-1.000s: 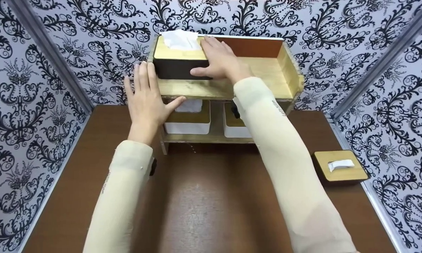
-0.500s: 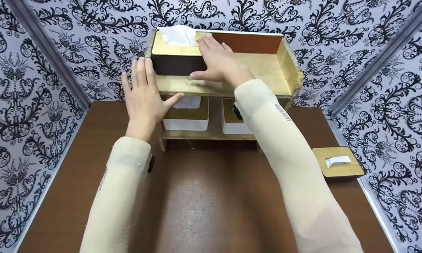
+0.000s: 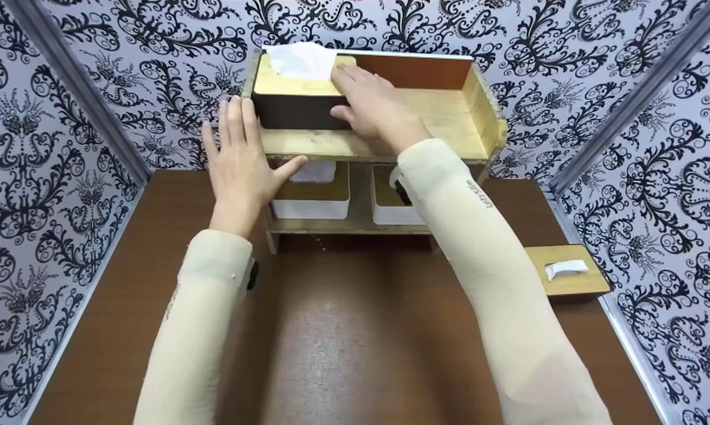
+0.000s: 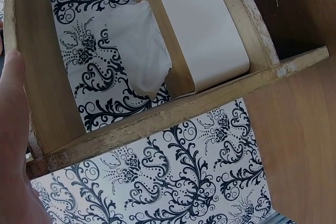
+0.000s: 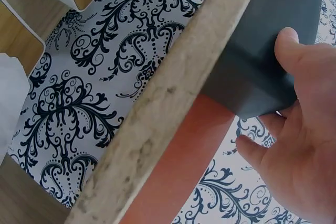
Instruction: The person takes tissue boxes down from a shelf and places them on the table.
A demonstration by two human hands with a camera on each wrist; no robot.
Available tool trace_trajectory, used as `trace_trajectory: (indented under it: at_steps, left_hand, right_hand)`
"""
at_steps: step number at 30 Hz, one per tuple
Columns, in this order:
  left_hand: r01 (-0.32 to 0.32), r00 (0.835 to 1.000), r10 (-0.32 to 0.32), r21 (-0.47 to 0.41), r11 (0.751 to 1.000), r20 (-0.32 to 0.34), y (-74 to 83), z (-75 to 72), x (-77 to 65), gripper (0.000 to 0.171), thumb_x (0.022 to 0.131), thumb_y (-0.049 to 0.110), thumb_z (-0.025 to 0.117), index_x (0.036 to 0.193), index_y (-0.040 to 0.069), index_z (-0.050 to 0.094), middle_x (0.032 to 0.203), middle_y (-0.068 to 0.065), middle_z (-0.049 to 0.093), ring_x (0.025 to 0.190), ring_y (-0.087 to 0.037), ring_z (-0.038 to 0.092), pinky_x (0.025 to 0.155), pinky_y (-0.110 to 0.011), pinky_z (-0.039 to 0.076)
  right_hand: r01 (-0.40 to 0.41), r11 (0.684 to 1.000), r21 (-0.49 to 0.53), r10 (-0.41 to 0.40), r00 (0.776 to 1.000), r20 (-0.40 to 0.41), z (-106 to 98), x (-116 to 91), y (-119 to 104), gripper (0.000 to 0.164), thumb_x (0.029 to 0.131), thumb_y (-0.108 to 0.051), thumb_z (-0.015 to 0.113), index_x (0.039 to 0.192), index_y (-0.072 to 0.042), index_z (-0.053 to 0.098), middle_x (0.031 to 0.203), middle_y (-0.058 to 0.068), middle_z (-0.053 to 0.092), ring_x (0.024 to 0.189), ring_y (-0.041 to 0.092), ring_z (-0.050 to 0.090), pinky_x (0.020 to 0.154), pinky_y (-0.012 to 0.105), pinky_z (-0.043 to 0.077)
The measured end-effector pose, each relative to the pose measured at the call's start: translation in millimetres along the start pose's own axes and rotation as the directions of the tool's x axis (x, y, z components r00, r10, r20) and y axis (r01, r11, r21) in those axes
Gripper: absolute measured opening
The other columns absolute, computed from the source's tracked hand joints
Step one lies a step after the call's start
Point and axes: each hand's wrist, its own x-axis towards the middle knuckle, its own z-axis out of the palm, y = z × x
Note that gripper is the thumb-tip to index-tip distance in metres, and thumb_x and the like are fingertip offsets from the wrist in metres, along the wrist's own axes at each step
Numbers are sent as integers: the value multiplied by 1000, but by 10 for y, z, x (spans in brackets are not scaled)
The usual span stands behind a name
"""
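Note:
A tissue box (image 3: pixel 302 106) with dark sides, a light wooden lid and a white tissue (image 3: pixel 302 59) sits at the left end of the wooden shelf's top board (image 3: pixel 443 112). My right hand (image 3: pixel 375 106) rests against the box's right end, fingers fairly straight over its top edge. In the right wrist view, the thumb (image 5: pixel 289 51) lies over the dark front face and the other fingers are partly hidden. My left hand (image 3: pixel 240 162) is spread, fingers extended, against the shelf's left side panel (image 4: pixel 31 61), thumb pointing right along the top board's front edge.
On the lower level stand two white-sided tissue boxes, a left one (image 3: pixel 310 206) and a right one (image 3: pixel 393 209), the latter partly behind my right sleeve. Another wooden-lidded tissue box (image 3: pixel 567 271) lies on the brown table (image 3: pixel 331 330) at right. Patterned walls (image 3: pixel 54 165) enclose the table.
My right thumb has drawn in toward the tissue box's front, and the right hand has shifted slightly right. The left hand keeps its place on the shelf. The whole view has shifted slightly.

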Motion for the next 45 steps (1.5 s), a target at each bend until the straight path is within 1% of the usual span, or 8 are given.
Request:
trace_trajectory:
  at_steps: [9, 15, 21, 24, 28, 33, 42, 45]
  left_hand:
    - [-5, 1000, 5, 23, 1000, 10, 0, 2, 12, 125, 74, 90, 39, 156, 8, -8, 164, -16, -2, 153, -32, -3, 124, -54, -4]
    - [-8, 1000, 8, 15, 1000, -1, 27, -4, 18, 125, 74, 89, 42, 156, 8, -6, 164, -16, 0, 153, -33, -1, 124, -54, -3]
    - [-1, 1000, 0, 19, 1000, 10, 24, -3, 18, 126, 74, 90, 40, 156, 8, -9, 165, -15, -3, 153, -32, -3, 124, -54, -2]
    - [4, 1000, -4, 34, 999, 21, 25, 5, 21, 126, 73, 91, 37, 156, 9, -10, 165, -14, -6, 153, -31, -4, 124, -54, -2]
    - [4, 1000, -5, 41, 999, 21, 19, 11, 25, 127, 73, 92, 37, 156, 8, -9, 165, -15, -5, 153, -31, -3, 124, -53, -2]
    - [-2, 1000, 2, 39, 999, 13, 25, 1, 29, 126, 74, 91, 38, 156, 8, -8, 165, -16, -4, 153, -31, -1, 124, -53, -1]
    - [3, 1000, -3, 46, 999, 12, 20, 4, 10, 126, 73, 91, 38, 156, 8, -8, 165, -14, -5, 153, -31, -2, 124, -53, -1]
    - [6, 1000, -7, 47, 999, 15, 12, 5, -4, 126, 73, 92, 37, 156, 8, -8, 165, -15, -4, 153, -32, -1, 124, -53, -1]
  right_hand:
    - [20, 999, 50, -20, 1000, 6, -139, -224, 26, 72, 94, -50, 56, 151, -15, 29, 158, 5, 33, 147, 25, 29, 124, 48, 14]
    - [6, 991, 134, -5, 1000, -5, -197, -168, 48, 102, 80, -65, 65, 154, -11, 20, 162, 7, 21, 149, 25, 22, 124, 44, 17]
    - [-4, 989, 150, -3, 999, 43, -223, 47, 24, 97, 72, -71, 68, 139, -7, 40, 164, 5, 17, 150, 23, 19, 125, 45, 10]
    - [-15, 990, 141, -1, 994, 112, -236, 130, 12, 113, 72, -73, 66, 153, -7, 25, 166, 5, 1, 154, 22, 0, 126, 47, -1]
    - [9, 991, 130, -27, 989, 144, -231, 217, -18, 122, 71, -75, 66, 158, -14, 7, 166, 5, -6, 153, 21, -9, 125, 47, -8]
    - [9, 994, 112, -24, 990, 137, -217, 260, -37, 125, 67, -79, 66, 158, -21, 4, 166, 2, -6, 154, 24, -4, 125, 44, -5]
    - [53, 997, 50, -56, 995, 81, -171, 275, -62, 123, 65, -77, 69, 156, -11, 20, 163, 6, 15, 151, 26, 12, 126, 40, 5]
    - [56, 998, 31, -60, 992, 113, -181, 270, -76, 125, 65, -78, 68, 156, -8, 18, 164, 8, 12, 151, 29, 10, 126, 41, 4]
